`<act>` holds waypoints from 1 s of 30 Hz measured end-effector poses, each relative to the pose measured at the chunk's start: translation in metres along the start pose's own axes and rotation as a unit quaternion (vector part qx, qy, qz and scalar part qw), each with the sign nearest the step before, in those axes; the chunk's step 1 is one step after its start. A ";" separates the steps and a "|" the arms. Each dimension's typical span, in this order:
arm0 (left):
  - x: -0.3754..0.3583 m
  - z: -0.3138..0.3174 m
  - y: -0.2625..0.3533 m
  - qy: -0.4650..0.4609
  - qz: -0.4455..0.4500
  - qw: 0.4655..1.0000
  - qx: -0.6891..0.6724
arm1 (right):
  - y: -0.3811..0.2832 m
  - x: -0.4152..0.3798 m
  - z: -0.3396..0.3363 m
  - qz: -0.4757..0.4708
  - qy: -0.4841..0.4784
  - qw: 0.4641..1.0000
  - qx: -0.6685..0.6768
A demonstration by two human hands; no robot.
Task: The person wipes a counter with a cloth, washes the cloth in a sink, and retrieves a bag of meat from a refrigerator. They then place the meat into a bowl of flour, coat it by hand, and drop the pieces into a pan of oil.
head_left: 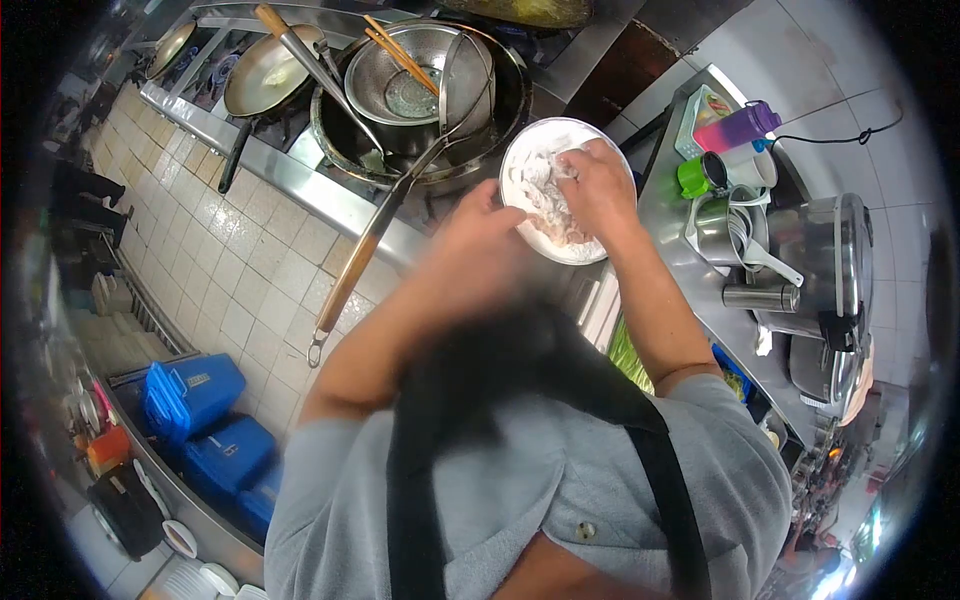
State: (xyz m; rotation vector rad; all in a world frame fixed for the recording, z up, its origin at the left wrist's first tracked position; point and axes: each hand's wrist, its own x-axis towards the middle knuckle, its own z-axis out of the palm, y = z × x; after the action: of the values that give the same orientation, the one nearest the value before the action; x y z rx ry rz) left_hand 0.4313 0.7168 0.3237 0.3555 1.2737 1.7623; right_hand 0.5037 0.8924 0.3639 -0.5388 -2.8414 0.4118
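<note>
A white bowl [511, 165] holds pale strips [552, 212], perhaps meat, coated in white powder. My left hand [472, 238] grips the bowl's near left rim, its thumb over the edge. My right hand [598, 192] reaches into the bowl from the right, with its fingers curled into the powdered strips. White powder clings to its fingertips, which are partly hidden among the strips. Just left of the bowl is a large dark wok [322, 135] with a metal colander [372, 62] and a long-handled strainer [468, 85] resting over it.
The strainer's wooden handle [352, 270] juts over the stove edge towards me. A frying pan [262, 75] sits farther left. On the right counter stand a purple bottle [740, 125], a green cup [700, 175], metal pots [715, 230] and a large cooker [815, 250]. Blue bins [195, 390] stand lower left.
</note>
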 end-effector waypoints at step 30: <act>-0.001 0.007 0.004 0.012 0.007 0.997 -0.071 | 0.040 0.008 -0.024 -0.041 0.087 0.994 0.052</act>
State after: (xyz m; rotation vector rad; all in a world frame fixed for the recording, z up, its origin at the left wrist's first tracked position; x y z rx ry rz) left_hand 0.4351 0.7199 0.3304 0.2636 1.1575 1.8616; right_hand 0.5160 0.9369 0.3751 -0.4158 -2.6481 0.4694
